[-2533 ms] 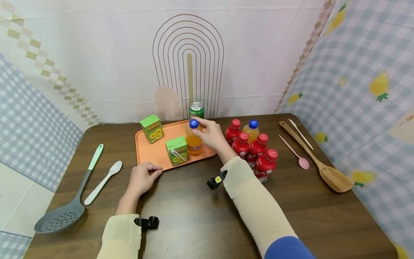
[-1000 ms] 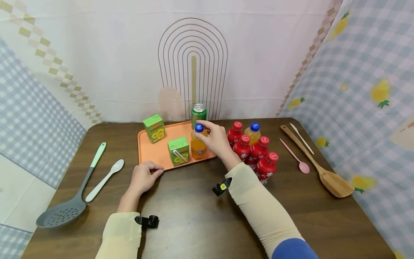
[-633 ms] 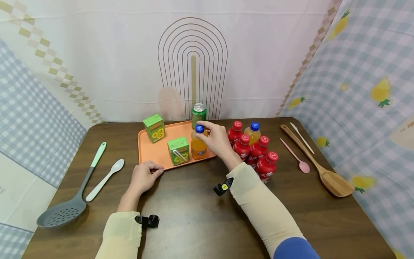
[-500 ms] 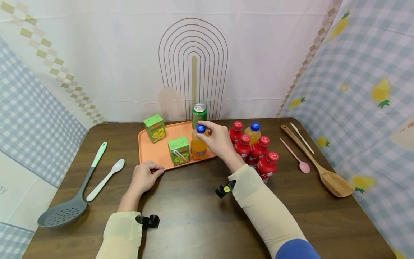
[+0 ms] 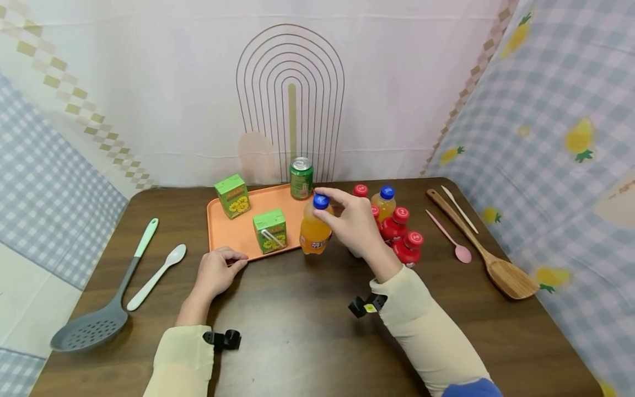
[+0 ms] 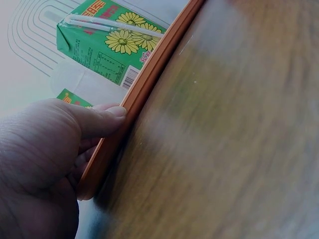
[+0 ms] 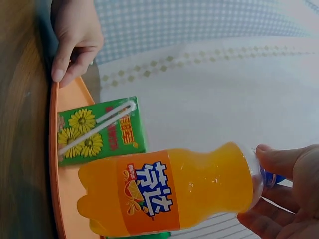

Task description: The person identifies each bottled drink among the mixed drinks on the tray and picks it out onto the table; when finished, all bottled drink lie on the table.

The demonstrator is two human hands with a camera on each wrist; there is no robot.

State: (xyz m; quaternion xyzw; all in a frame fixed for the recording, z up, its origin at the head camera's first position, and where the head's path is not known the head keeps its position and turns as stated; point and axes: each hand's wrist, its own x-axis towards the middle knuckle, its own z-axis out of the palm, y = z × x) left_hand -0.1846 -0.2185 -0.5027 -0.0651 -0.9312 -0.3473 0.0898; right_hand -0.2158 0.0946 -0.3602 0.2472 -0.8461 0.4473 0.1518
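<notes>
My right hand (image 5: 353,220) pinches an orange soda bottle (image 5: 312,230) at its blue cap and neck. The bottle hangs upright over the right part of the front rim of the orange tray (image 5: 229,234), its base overlapping the rim in the head view. In the right wrist view the bottle's orange label (image 7: 147,194) faces the camera. My left hand (image 5: 218,272) grips the tray's front left corner, thumb on the rim (image 6: 144,74). On the tray stand two green juice boxes, one with a straw (image 5: 270,231) in front and one (image 5: 233,197) behind, plus a green can (image 5: 301,179).
Right of the tray stand several red bottles (image 5: 407,251) and another blue-capped orange bottle (image 5: 384,204), partly behind my right hand. A slotted spatula (image 5: 94,330) and white spoon (image 5: 157,278) lie left. A wooden spatula (image 5: 511,273), pink spoon (image 5: 461,252) and white knife (image 5: 458,208) lie right.
My right hand has lifted the orange soda bottle from its place on the tray and brought it right and toward me. The can behind shows more fully. My left hand keeps its grip on the tray.
</notes>
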